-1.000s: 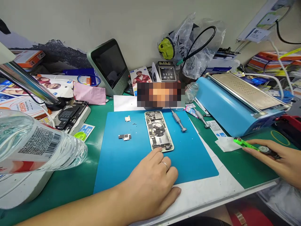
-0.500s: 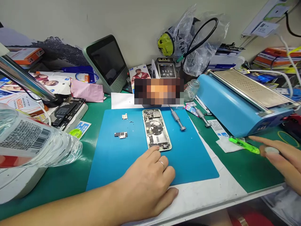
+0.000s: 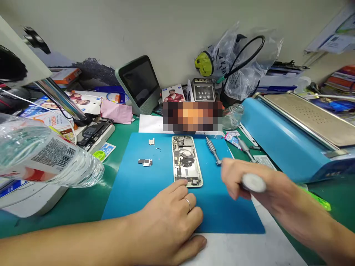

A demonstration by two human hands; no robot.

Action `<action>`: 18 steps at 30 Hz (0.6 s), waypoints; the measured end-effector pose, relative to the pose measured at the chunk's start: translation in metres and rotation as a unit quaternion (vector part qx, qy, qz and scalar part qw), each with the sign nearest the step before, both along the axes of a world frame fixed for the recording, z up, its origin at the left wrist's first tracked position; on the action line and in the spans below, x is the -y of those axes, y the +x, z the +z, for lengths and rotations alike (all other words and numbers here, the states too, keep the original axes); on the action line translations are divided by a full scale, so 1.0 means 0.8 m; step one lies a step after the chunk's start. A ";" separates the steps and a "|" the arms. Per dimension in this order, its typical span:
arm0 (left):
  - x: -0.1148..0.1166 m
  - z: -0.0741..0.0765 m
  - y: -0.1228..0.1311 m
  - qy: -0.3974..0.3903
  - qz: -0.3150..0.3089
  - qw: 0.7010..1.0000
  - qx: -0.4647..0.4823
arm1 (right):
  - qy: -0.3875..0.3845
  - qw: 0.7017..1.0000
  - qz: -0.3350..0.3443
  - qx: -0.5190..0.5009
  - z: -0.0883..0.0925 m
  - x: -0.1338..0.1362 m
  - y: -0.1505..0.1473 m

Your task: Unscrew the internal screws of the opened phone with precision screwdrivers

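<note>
An opened smartphone (image 3: 186, 159) lies on the blue mat (image 3: 138, 192), its inner parts facing up. My left hand (image 3: 177, 214) rests at its lower end, fingertips on the bottom edge, fingers bent and thumb apart. To the right, my right hand (image 3: 277, 188) is in the air over the mat's edge, closed around a tool whose round pale end (image 3: 254, 183) faces me; the rest is hidden and blurred. Left of the phone lie a small metal bracket (image 3: 151, 142), a dark-and-silver phone part (image 3: 145, 162) and tiny bits. A grey screwdriver (image 3: 213, 149) lies right of the phone.
A second screwdriver (image 3: 246, 149) lies off the mat, near a glass jar (image 3: 233, 116). The blue heating machine (image 3: 288, 140) stands at right, a green cutter (image 3: 318, 201) partly behind my arm. A large water bottle (image 3: 55, 155) and metal stand (image 3: 61, 98) are at left.
My right hand has swung left from the far right, over the mat's right edge, carrying the pale-ended tool. My left hand stays on the phone. The view has shifted slightly.
</note>
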State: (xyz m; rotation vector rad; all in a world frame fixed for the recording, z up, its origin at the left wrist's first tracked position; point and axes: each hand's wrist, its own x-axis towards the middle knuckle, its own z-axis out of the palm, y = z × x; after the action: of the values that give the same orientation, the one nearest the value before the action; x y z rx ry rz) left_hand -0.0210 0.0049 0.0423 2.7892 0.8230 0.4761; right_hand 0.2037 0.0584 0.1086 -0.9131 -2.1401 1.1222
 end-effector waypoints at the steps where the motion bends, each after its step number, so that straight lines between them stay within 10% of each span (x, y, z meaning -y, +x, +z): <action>1: -0.001 -0.002 0.001 0.004 0.000 1.000 -0.001 | -0.004 0.999 0.022 -0.040 0.000 -0.016 -0.015; 9: -0.007 -0.032 0.006 0.105 0.005 0.994 0.021 | 0.057 0.987 -0.053 -0.142 -0.033 -0.065 -0.007; 18: -0.007 -0.023 0.005 0.085 0.009 0.996 0.014 | 0.020 0.961 -0.163 -0.223 -0.036 -0.063 -0.004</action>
State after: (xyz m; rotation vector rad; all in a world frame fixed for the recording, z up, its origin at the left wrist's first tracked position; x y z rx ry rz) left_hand -0.0166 0.0103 0.0243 2.9238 0.8387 0.6146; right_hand 0.2003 0.1088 0.0795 -0.8591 -1.5761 0.9979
